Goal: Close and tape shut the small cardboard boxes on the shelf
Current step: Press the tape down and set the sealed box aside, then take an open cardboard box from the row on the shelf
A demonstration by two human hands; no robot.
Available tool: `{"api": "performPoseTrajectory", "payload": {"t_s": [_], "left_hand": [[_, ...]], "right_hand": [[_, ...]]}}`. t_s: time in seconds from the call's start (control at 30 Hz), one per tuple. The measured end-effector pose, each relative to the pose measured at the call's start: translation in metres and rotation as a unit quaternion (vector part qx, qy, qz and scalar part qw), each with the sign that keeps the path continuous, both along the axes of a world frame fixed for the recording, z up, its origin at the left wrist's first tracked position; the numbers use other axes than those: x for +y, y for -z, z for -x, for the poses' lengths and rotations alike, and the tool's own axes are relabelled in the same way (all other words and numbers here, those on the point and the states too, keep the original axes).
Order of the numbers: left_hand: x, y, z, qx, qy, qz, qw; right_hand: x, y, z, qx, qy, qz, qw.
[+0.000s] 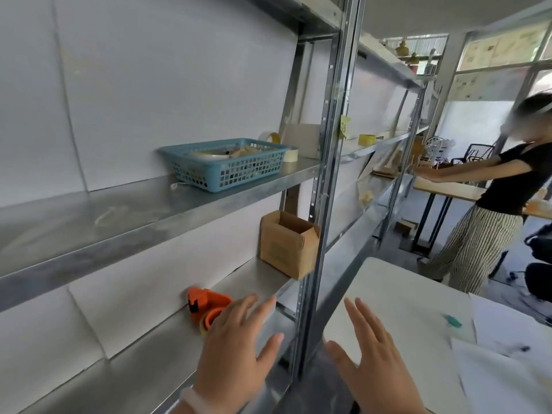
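Both hands empty, fingers straight and spread. Left hand (236, 348) hovers at the shelf (257, 279) edge, with right hand (376, 363) at its 3 o'clock. Orange tape dispenser (206, 303) sits close at 10 o'clock of left hand. Cardboard box (286, 246) stands on the same shelf at 1 o'clock, flaps up, untaped. Judged light, thin-walled, easily dented. Take flaps by free edges and fold inward.

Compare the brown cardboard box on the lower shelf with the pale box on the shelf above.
The brown cardboard box is tan; the pale box looks whitish-grey. The brown cardboard box has its top open, while the pale box shows no raised flaps. The brown cardboard box stands alone; the pale box sits beside a blue basket. Both stand upright by the metal post.
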State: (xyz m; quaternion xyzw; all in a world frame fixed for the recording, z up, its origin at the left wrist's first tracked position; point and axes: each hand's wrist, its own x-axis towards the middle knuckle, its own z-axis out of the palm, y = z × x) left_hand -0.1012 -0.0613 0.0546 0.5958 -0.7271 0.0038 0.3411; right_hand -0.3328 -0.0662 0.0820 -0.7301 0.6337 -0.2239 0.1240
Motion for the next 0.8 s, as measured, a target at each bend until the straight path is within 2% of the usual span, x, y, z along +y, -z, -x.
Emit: {"api": "performPoseTrajectory", "payload": {"t_s": [0.27, 0.5, 0.67, 0.8], "left_hand": [[-0.131, 0.022, -0.008, 0.016, -0.008, -0.034, 0.999], [-0.245, 0.024, -0.023, 0.043, -0.009, -0.067, 0.997], [-0.289, 0.048, -0.016, 0.055, -0.010, -0.100, 0.993], [-0.308, 0.062, -0.013, 0.078, -0.035, -0.099, 0.991]], "right_hand": [[-0.124, 0.028, -0.018, 0.015, -0.008, -0.046, 0.999], [-0.250, 0.026, -0.040, 0.025, -0.010, -0.079, 0.997], [-0.317, 0.043, -0.046, 0.047, -0.022, -0.122, 0.991], [-0.366, 0.053, -0.047, -0.009, -0.028, -0.113, 0.993]]}}
